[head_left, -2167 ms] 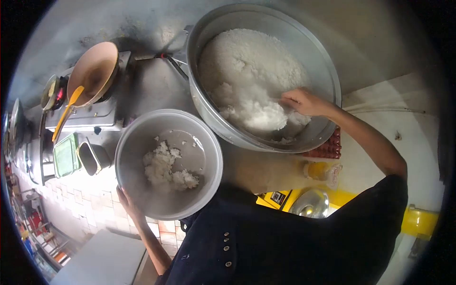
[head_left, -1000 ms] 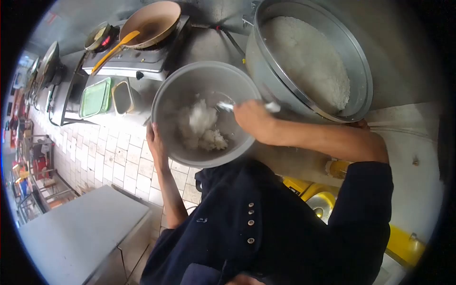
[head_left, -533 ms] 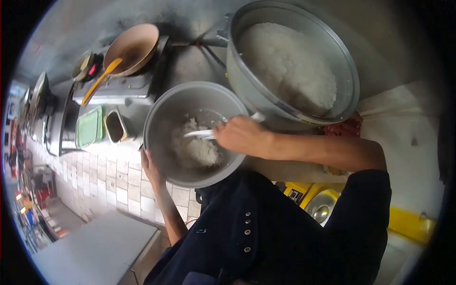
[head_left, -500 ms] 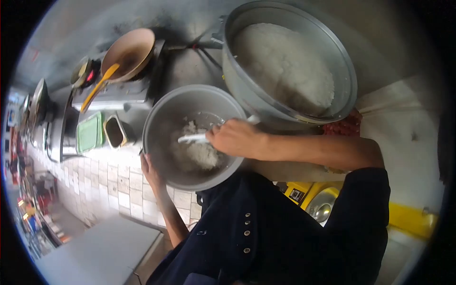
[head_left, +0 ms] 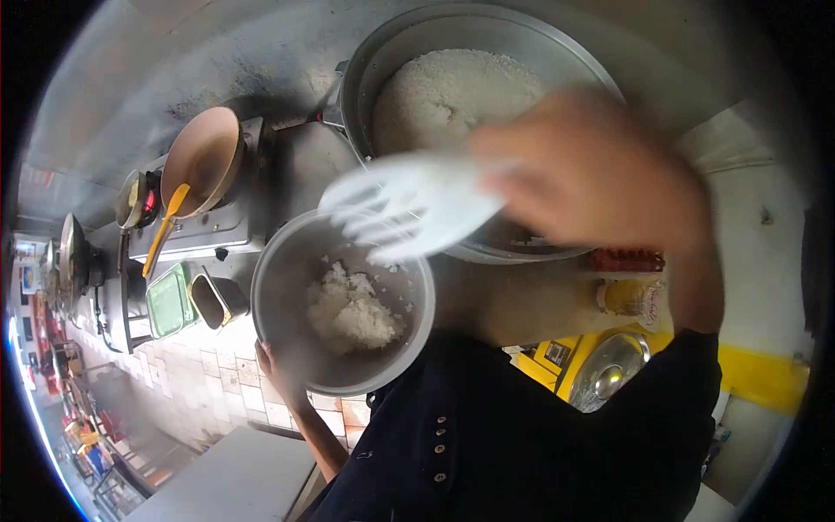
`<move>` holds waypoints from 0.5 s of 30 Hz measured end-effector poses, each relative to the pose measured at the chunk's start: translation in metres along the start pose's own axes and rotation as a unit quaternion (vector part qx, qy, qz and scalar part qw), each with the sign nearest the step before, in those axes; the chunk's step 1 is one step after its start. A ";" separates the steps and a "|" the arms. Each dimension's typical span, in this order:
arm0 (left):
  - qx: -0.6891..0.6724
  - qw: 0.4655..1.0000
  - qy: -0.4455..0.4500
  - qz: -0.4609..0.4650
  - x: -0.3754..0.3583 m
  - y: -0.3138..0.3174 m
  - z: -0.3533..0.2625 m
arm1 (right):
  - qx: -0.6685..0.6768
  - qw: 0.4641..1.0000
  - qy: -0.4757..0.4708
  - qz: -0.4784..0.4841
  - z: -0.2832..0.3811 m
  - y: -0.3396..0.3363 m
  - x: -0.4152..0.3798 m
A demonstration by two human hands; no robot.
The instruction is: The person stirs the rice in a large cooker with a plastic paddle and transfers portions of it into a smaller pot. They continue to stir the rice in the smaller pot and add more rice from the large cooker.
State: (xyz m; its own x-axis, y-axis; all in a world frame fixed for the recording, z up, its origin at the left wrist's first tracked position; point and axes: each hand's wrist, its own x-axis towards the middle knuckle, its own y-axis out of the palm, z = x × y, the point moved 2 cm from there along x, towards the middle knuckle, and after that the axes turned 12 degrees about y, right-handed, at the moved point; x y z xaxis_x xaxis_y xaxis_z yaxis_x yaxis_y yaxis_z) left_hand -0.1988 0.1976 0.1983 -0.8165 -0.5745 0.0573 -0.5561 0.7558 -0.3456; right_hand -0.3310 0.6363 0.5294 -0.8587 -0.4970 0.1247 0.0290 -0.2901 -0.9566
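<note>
My right hand (head_left: 583, 174), blurred by motion, is closed around a white slotted rice paddle (head_left: 417, 204) held up close to the camera. The paddle's slotted end hangs above the rim of a grey rice pot (head_left: 417, 322). A clump of cooked white rice (head_left: 352, 309) lies in the bottom of that pot, with loose grains on its wall. My left hand (head_left: 271, 365) grips the pot's outer left side; part of it is hidden by the pot. Behind my right hand stands a larger metal pot (head_left: 365, 70) filled with rice (head_left: 461, 87).
A pan (head_left: 204, 161) with a yellow spatula (head_left: 165, 226) sits on the stove at left. Beside it are a green-rimmed tray (head_left: 170, 300) and a rectangular container (head_left: 217, 300). A yellow appliance (head_left: 557, 352), a jar (head_left: 626, 297) and a red packet (head_left: 626, 260) are at right.
My right hand has lifted the paddle out of the smaller pot, up and right toward the larger pot. The camera view has shifted, and the smaller pot appears lower.
</note>
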 end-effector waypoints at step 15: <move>-0.012 0.998 -0.023 0.060 -0.003 0.004 -0.023 | -0.219 0.971 -0.096 -0.022 -0.060 0.044 -0.028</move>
State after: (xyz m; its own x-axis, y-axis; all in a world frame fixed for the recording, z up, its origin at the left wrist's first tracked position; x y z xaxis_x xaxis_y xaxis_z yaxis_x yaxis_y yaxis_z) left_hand -0.2025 0.2094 0.2180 -0.8700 -0.4924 -0.0255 -0.4586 0.8272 -0.3247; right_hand -0.3361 0.6863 0.4685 -0.7417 -0.6477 0.1740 -0.2612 0.0400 -0.9644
